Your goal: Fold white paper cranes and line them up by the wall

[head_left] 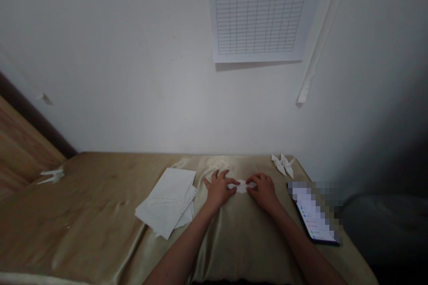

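Note:
Between my two hands, low over the cloth, is a small folded piece of white paper (241, 186). My left hand (220, 188) pinches its left end between thumb and forefinger, the other fingers spread away. At the opposite end, my right hand (263, 190) grips it with thumb and forefinger, its remaining fingers curled. The fingertips cover both ends of the paper, so only its middle shows. Left of my left hand lies an uneven stack of white paper sheets (170, 196). Folded paper cranes (282, 165) rest beyond my right hand, near the back right corner.
A gold satin cloth (96, 213) covers the table. To the right lies a phone (314, 218) with its screen lit, partly blurred out. Another folded white paper piece (51, 176) sits at the far left. A printed grid sheet (259, 20) hangs on the wall behind.

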A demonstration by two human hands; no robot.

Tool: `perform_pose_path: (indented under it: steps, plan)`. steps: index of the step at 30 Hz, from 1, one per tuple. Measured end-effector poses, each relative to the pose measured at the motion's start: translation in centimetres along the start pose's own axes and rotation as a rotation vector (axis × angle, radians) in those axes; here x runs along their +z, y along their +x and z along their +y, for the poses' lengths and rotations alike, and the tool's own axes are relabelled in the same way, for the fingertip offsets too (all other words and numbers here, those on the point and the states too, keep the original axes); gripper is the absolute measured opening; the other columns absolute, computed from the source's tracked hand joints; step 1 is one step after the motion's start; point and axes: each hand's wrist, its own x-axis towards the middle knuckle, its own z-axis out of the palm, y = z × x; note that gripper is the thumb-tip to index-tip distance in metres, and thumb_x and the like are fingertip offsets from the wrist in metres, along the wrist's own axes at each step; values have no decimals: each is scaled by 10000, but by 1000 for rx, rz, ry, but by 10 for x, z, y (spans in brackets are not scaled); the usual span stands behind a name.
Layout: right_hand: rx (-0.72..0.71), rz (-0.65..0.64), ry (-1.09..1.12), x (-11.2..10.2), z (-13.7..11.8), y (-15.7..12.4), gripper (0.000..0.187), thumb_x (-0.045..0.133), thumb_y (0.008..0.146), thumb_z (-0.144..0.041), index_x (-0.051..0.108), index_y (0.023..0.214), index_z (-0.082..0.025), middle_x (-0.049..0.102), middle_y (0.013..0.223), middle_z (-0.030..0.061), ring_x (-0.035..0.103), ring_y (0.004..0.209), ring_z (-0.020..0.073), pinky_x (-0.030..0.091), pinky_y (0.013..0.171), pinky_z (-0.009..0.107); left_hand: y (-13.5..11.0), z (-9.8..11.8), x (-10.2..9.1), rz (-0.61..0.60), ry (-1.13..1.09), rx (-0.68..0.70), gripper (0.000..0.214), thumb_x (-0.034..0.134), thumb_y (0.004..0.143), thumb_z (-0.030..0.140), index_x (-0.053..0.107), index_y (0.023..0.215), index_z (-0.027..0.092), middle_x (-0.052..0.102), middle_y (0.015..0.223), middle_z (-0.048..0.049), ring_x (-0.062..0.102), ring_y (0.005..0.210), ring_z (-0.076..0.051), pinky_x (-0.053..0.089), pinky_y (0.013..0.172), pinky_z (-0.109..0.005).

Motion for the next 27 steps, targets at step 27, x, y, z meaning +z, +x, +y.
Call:
perform_pose_path:
  steps: [27]
  plan:
    - [-162,33,-44,5,1,-6,345,456,969,-341,671,1217,-235,612,1180,108,465,1167,267,349,1051,424,-7,-3,5,75,17,48,349,765,781,399,700,1124,400,562,1411,0,337,1391,-333,48,1121,-732]
